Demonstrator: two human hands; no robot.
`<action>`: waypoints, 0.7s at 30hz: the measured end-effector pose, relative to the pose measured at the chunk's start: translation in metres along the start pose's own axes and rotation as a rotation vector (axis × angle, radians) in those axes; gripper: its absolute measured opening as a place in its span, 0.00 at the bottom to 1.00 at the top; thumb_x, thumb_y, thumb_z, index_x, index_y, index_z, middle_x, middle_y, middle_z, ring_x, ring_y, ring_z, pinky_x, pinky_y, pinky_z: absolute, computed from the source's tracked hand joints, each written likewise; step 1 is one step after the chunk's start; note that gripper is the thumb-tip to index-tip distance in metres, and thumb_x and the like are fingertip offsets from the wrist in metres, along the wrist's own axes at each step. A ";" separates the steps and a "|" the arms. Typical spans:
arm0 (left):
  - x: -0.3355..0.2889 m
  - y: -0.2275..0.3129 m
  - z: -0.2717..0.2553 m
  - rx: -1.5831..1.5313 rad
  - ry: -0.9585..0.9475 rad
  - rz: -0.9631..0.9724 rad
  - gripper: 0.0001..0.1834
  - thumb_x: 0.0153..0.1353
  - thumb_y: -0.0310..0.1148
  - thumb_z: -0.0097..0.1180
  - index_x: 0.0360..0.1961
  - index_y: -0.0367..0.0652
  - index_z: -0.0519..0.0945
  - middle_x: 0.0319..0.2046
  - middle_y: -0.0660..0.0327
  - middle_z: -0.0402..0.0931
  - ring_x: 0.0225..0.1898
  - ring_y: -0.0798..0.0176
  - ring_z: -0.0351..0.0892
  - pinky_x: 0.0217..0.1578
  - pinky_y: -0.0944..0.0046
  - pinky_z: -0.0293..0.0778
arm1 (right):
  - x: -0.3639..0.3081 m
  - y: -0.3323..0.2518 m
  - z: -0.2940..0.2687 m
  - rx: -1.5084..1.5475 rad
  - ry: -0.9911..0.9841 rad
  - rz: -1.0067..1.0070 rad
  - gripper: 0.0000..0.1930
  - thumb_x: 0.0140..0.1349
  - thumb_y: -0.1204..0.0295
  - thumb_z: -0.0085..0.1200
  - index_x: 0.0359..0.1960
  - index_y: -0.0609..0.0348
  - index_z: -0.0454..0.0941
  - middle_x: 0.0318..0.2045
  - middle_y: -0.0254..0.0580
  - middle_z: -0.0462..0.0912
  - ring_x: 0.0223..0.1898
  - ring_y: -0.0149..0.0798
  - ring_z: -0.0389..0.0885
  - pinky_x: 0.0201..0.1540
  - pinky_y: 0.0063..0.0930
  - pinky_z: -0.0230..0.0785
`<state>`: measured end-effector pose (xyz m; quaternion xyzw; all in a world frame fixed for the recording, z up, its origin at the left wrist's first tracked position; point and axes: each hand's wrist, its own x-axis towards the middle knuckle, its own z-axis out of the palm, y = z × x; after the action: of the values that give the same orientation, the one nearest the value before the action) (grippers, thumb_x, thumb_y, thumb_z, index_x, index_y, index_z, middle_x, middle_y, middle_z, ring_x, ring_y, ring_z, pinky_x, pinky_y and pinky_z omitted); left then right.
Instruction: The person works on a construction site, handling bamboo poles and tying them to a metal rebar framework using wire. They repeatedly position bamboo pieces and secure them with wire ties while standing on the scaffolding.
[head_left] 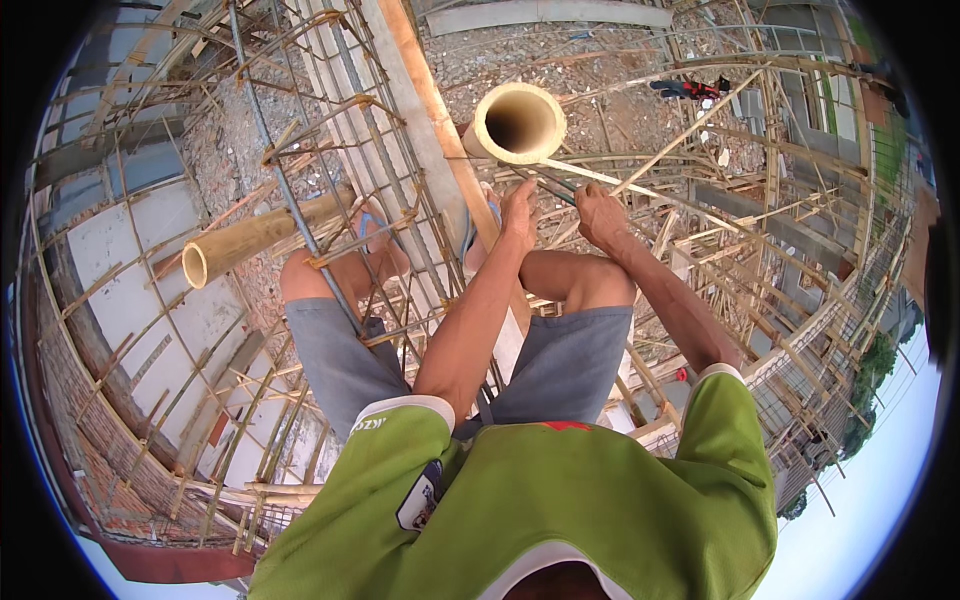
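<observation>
My right hand [601,216] is closed around a thin dark rod [558,189], which slants up and left toward a thick bamboo pole [487,130]. The pole's hollow cut end faces me just beyond my hands. Close beside the rod, my left hand [519,212] is closed with its fingers up near the pole's lower rim. Whatever it pinches is too small or too hidden to name. A pale split bamboo strip [600,177] runs off to the right behind my right hand.
A steel rebar cage [375,140] and a wooden board [425,80] run lengthwise by my feet. Another bamboo pole [245,238] juts out at left. Thin bamboo scaffolding [770,290] spreads at right. Rubble [600,110] covers the ground far below. A black and red item [690,88] lies beyond.
</observation>
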<state>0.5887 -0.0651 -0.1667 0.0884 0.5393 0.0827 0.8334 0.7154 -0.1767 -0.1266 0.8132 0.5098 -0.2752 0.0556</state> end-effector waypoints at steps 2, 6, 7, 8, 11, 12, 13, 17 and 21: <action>0.018 0.011 0.011 -0.028 -0.082 -0.049 0.23 0.62 0.35 0.56 0.56 0.37 0.69 0.57 0.50 0.71 0.58 0.52 0.71 0.59 0.50 0.68 | -0.003 -0.009 0.000 -0.013 0.011 0.053 0.11 0.52 0.80 0.50 0.39 0.65 0.73 0.42 0.62 0.76 0.47 0.61 0.76 0.49 0.50 0.71; 0.055 0.004 0.011 -0.209 -0.095 -0.061 0.16 0.60 0.23 0.51 0.50 0.37 0.72 0.50 0.56 0.75 0.54 0.56 0.74 0.56 0.52 0.70 | 0.002 -0.035 -0.006 -0.080 -0.151 0.075 0.18 0.55 0.76 0.53 0.47 0.72 0.74 0.51 0.65 0.73 0.56 0.64 0.71 0.57 0.57 0.66; 0.055 0.000 0.015 -0.239 -0.082 -0.049 0.14 0.59 0.20 0.50 0.47 0.38 0.74 0.45 0.59 0.77 0.51 0.59 0.75 0.55 0.53 0.72 | -0.001 -0.027 0.009 -0.119 -0.089 0.075 0.19 0.55 0.75 0.54 0.48 0.72 0.74 0.52 0.66 0.71 0.57 0.65 0.70 0.58 0.59 0.64; 0.052 -0.006 0.017 -0.254 -0.109 -0.041 0.17 0.56 0.14 0.44 0.46 0.37 0.73 0.44 0.59 0.77 0.50 0.58 0.76 0.56 0.53 0.73 | 0.000 -0.019 0.031 -0.160 -0.028 0.073 0.20 0.55 0.74 0.54 0.49 0.72 0.74 0.54 0.68 0.69 0.58 0.66 0.68 0.59 0.61 0.62; 0.056 -0.006 -0.001 -0.345 -0.089 -0.032 0.19 0.55 0.13 0.44 0.49 0.37 0.73 0.46 0.57 0.76 0.52 0.56 0.75 0.59 0.50 0.71 | 0.009 -0.030 0.020 -0.168 -0.155 0.028 0.18 0.65 0.72 0.45 0.55 0.67 0.71 0.62 0.69 0.65 0.64 0.64 0.65 0.64 0.56 0.59; 0.054 -0.005 -0.004 -0.367 -0.115 -0.046 0.21 0.55 0.13 0.44 0.50 0.38 0.72 0.49 0.56 0.74 0.55 0.55 0.75 0.60 0.49 0.70 | 0.008 -0.032 0.020 -0.198 -0.106 0.002 0.20 0.64 0.72 0.46 0.56 0.67 0.70 0.62 0.69 0.65 0.65 0.64 0.64 0.65 0.56 0.59; 0.054 -0.005 -0.004 -0.362 -0.126 -0.047 0.21 0.54 0.13 0.45 0.50 0.38 0.72 0.49 0.56 0.74 0.56 0.54 0.74 0.61 0.48 0.69 | 0.006 -0.034 0.020 -0.228 -0.058 -0.024 0.21 0.62 0.72 0.48 0.57 0.66 0.69 0.63 0.69 0.64 0.65 0.64 0.64 0.65 0.56 0.59; 0.055 -0.004 0.003 -0.346 -0.124 -0.049 0.19 0.52 0.12 0.46 0.46 0.38 0.73 0.42 0.57 0.75 0.51 0.55 0.77 0.57 0.48 0.72 | 0.006 -0.036 0.015 -0.106 -0.004 0.035 0.22 0.54 0.74 0.54 0.52 0.65 0.66 0.56 0.63 0.69 0.59 0.62 0.68 0.60 0.56 0.63; 0.064 -0.006 0.001 -0.292 -0.185 0.019 0.18 0.57 0.13 0.43 0.48 0.39 0.69 0.50 0.54 0.73 0.55 0.54 0.73 0.58 0.49 0.70 | 0.016 -0.032 0.012 -0.042 -0.026 0.061 0.19 0.51 0.77 0.55 0.45 0.61 0.65 0.46 0.56 0.70 0.51 0.59 0.71 0.53 0.55 0.65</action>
<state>0.6155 -0.0564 -0.2241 -0.0214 0.4416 0.1596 0.8827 0.6890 -0.1530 -0.1389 0.8232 0.4899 -0.2732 0.0878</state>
